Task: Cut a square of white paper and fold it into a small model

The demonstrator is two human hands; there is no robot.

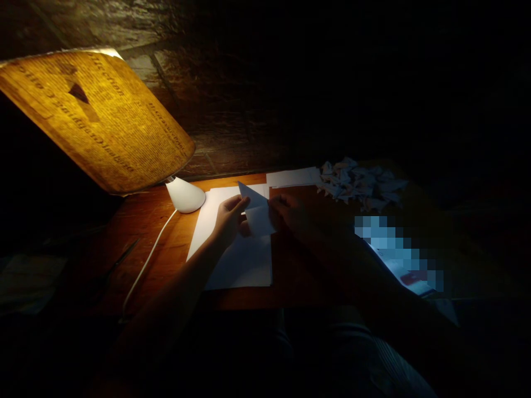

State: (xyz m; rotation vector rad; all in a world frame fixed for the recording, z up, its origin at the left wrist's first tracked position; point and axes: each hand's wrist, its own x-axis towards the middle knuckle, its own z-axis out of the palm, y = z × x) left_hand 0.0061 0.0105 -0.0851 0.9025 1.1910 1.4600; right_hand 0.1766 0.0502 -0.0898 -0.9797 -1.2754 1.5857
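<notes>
Beside one lamp [105,119], left grip [229,216] and right grip [288,210] pinch one folded sheet [259,216].

My left forearm [194,268] reaches forward from the lower left, bare and lit near the wrist. My left hand [229,218] pinches, thumb stretched on top and fingers curled underneath. Just beside it, not touching, my right hand [289,209] bends its fingers inward, tips drawn together, dim in shadow. My right forearm [326,249] slants in from the lower right, mostly lost in darkness.
</notes>
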